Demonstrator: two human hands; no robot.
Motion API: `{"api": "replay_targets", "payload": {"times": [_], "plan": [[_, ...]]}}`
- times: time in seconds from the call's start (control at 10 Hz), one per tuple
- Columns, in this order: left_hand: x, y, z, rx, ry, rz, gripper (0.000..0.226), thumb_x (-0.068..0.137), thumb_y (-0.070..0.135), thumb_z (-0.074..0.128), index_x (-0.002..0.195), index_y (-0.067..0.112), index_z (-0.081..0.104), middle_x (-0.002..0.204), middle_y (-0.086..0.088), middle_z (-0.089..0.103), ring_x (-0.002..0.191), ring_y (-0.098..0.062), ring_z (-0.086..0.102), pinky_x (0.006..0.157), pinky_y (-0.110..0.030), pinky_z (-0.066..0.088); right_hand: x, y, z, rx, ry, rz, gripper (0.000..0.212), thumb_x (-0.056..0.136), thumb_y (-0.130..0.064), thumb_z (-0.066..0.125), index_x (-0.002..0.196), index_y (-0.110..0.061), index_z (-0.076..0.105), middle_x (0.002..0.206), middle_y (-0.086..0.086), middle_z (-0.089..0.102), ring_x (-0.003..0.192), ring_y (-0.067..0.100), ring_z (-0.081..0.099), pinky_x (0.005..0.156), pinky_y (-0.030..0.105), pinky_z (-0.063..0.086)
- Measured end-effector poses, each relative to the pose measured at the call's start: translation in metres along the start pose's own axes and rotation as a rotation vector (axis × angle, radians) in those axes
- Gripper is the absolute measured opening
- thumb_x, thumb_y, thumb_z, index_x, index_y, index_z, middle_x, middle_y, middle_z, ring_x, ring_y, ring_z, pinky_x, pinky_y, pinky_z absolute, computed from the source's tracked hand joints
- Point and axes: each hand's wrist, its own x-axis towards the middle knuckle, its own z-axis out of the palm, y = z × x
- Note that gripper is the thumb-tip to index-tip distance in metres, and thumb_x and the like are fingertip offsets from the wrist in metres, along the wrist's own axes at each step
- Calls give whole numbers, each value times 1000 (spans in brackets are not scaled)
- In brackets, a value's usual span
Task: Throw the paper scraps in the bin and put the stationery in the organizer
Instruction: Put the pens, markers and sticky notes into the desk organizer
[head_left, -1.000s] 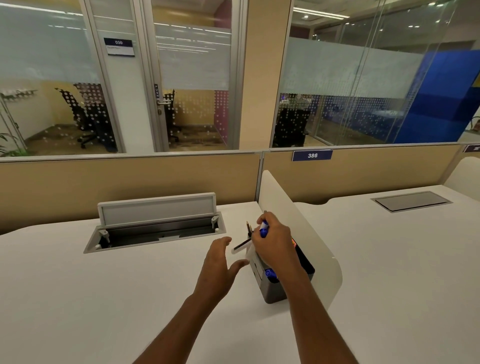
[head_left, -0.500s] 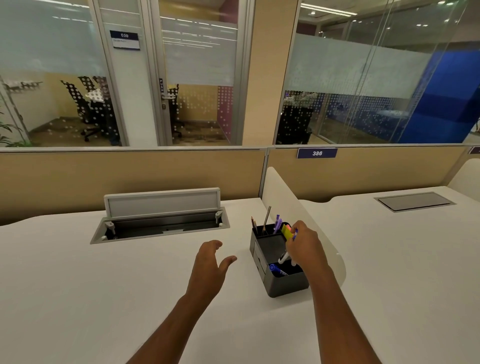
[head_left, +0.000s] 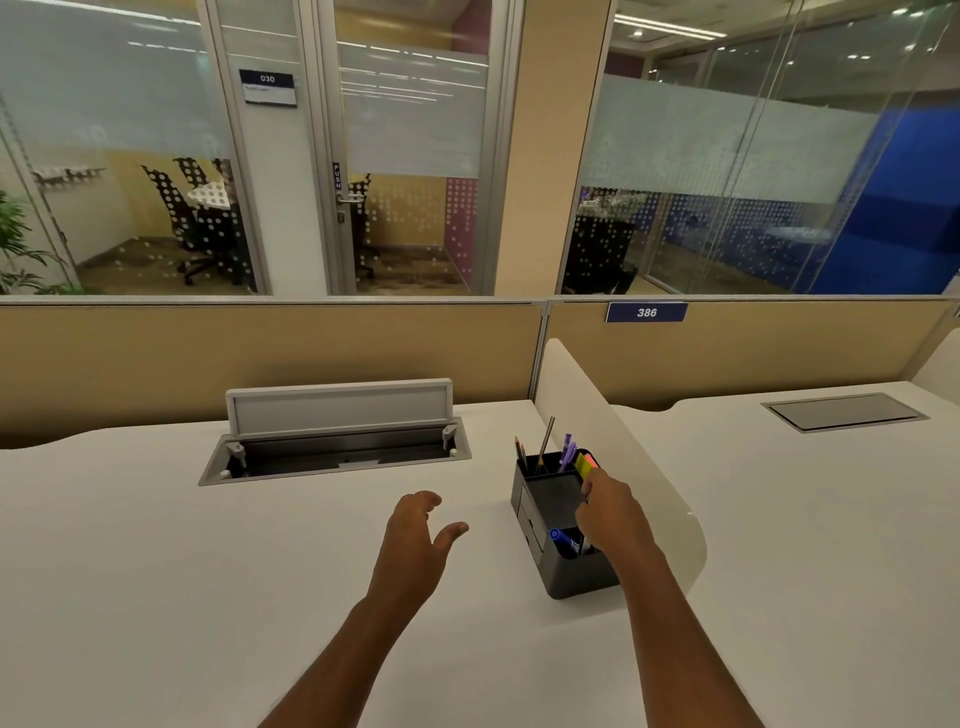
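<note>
A black desk organizer stands on the white desk, against a white divider. Its back slots hold pencils, purple pens and yellow and pink highlighters. A blue marker lies in the front compartment. My right hand hangs over the organizer's right side with its fingers bent down into it; what they touch is hidden. My left hand hovers above the desk left of the organizer, fingers apart and holding nothing. I see no paper scraps and no bin.
An open cable tray with its grey lid raised sits in the desk behind my left hand. The white divider runs along the organizer's right. A closed cable hatch is on the neighbouring desk. A beige partition backs both desks.
My right hand carried a blue-capped pen from above the organizer down into its front right part and now rests lower over it. My left hand drew back from the organizer.
</note>
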Motion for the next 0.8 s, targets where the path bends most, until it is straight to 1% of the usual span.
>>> {"api": "replay_targets", "payload": {"times": [0.1, 0.2, 0.3, 0.4, 0.5, 0.6, 0.7, 0.8], "plan": [[-1, -5, -4, 24, -2, -3, 43, 81, 32, 68, 117, 13, 52, 120, -5, 56, 108, -17, 54, 91, -27, 44, -3, 3, 12, -24, -34, -20, 17, 91, -12, 58, 106, -14, 52, 86, 3, 57, 74, 14, 57, 70, 23, 49], [-2, -10, -10, 50, 0, -8, 41, 81, 32, 68, 115, 14, 53, 118, -4, 57, 107, -16, 55, 89, -25, 43, -7, 5, 22, -78, -64, -24, 20, 89, -12, 61, 107, -15, 52, 85, 2, 58, 75, 14, 59, 67, 21, 48], [-3, -17, -16, 67, 5, -11, 40, 81, 33, 67, 114, 15, 53, 118, -3, 58, 107, -15, 54, 88, -23, 42, -9, 4, 31, -75, -104, -27, 26, 88, -11, 63, 111, -13, 52, 102, 7, 64, 89, 19, 63, 80, 26, 55], [-4, -23, -24, 91, 16, -20, 40, 82, 35, 66, 115, 16, 54, 119, -3, 58, 109, -15, 54, 89, -21, 40, -11, 1, 39, -28, -111, -37, 37, 88, -14, 64, 122, -10, 49, 115, 11, 62, 102, 22, 62, 88, 29, 52], [-5, -30, -32, 118, 39, -10, 39, 83, 36, 64, 116, 15, 54, 120, -3, 58, 111, -17, 54, 91, -23, 41, -13, -5, 46, 21, -79, -23, 53, 89, -23, 65, 135, -9, 43, 126, 11, 58, 114, 26, 58, 95, 34, 49], [-9, -34, -45, 128, 62, -13, 36, 86, 33, 60, 116, 13, 55, 120, -4, 59, 112, -18, 54, 94, -25, 41, -22, -16, 47, -20, 23, 24, 58, 88, -36, 63, 136, -10, 42, 130, 12, 55, 118, 29, 54, 94, 38, 49], [-12, -40, -56, 129, 77, -19, 33, 90, 31, 55, 116, 11, 55, 120, -6, 59, 114, -19, 53, 96, -27, 41, -32, -27, 46, -29, 162, 24, 49, 87, -38, 63, 126, -10, 49, 122, 11, 57, 110, 27, 55, 87, 38, 51], [-17, -45, -66, 128, 101, -28, 33, 92, 31, 50, 117, 10, 56, 122, -7, 59, 115, -20, 53, 98, -29, 41, -44, -43, 53, 62, 213, -70, 45, 88, -38, 61, 122, -10, 52, 117, 10, 59, 108, 25, 55, 87, 39, 52]]}}
